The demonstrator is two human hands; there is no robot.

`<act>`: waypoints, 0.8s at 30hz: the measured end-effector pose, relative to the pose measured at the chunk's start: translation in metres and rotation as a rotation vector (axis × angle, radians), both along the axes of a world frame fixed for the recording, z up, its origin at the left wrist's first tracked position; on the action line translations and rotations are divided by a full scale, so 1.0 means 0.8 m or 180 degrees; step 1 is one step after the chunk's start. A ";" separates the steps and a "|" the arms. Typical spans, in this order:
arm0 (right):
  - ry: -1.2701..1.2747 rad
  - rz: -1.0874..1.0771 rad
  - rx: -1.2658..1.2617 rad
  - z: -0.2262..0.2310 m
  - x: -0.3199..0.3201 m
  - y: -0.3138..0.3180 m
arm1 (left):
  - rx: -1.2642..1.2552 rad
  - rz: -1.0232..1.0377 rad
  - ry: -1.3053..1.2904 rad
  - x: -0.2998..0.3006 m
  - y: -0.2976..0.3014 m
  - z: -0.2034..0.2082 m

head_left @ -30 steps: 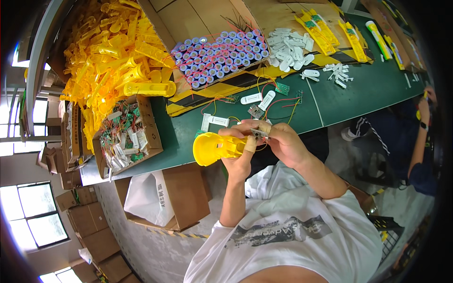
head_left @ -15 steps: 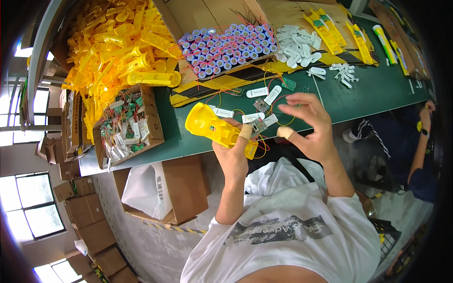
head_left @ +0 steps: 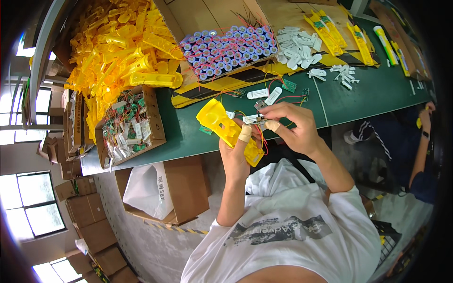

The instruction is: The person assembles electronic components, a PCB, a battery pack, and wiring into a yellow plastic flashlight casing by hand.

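My left hand [head_left: 235, 154] grips a long yellow plastic housing [head_left: 217, 117], its hollow side turned up and its wide end pointing away to the left. Over the housing's right edge, my right hand [head_left: 300, 128] is closed in a pinch on a small wired circuit board [head_left: 261, 120]. Its fingertips partly hide the board. A white oval-ended piece [head_left: 250, 119] lies against the board, and red and yellow wires [head_left: 265, 146] loop down beside the housing. Tape covers a thumb on each hand. Just beyond, more white pieces [head_left: 273, 96] and a green circuit board [head_left: 289, 85] lie on the green table.
A large heap of yellow housings [head_left: 118, 42] fills the far left. Purple-wrapped battery cells [head_left: 226, 52] stand in a carton at the back. One carton [head_left: 158, 120] holds wired boards. White parts [head_left: 297, 45] and part-filled housings [head_left: 325, 33] lie back right. Another person's arm [head_left: 419, 151] is at the right.
My right hand has moved left and closed its fingers on the circuit board at the housing. My left hand has shifted slightly right, turning the housing more steeply.
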State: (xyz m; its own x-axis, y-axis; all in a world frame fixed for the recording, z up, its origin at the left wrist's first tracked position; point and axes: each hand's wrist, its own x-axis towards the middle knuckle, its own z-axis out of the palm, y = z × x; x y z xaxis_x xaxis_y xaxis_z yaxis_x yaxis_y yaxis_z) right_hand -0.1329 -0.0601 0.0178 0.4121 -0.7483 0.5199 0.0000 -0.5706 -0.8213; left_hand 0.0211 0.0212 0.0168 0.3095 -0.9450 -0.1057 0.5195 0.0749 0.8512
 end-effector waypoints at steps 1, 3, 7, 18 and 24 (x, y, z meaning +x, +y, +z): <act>-0.0002 -0.0009 0.0006 -0.003 0.003 -0.001 | 0.0037 -0.0032 0.0014 0.000 0.002 -0.001; 0.0049 -0.0181 -0.0820 -0.014 0.008 -0.006 | -0.0061 0.0042 0.0068 -0.003 0.003 0.000; 0.0207 -0.0275 -0.1211 -0.020 0.005 -0.006 | -0.0019 0.0329 0.0008 -0.003 0.002 -0.006; 0.0206 -0.0203 -0.1329 -0.027 -0.001 -0.005 | 0.0068 0.0071 0.0451 0.003 0.004 -0.012; 0.0185 -0.0246 -0.1076 -0.031 -0.001 -0.005 | -0.0668 -0.0036 -0.0012 0.007 0.009 -0.009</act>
State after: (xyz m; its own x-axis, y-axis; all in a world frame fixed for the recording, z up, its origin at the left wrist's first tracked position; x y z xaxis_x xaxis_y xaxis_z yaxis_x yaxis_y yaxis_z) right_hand -0.1340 -0.0640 -0.0071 0.3973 -0.5680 0.7208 -0.0950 -0.8066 -0.5834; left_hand 0.0267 0.0284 0.0099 0.2989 -0.9495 0.0950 0.5181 0.2451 0.8194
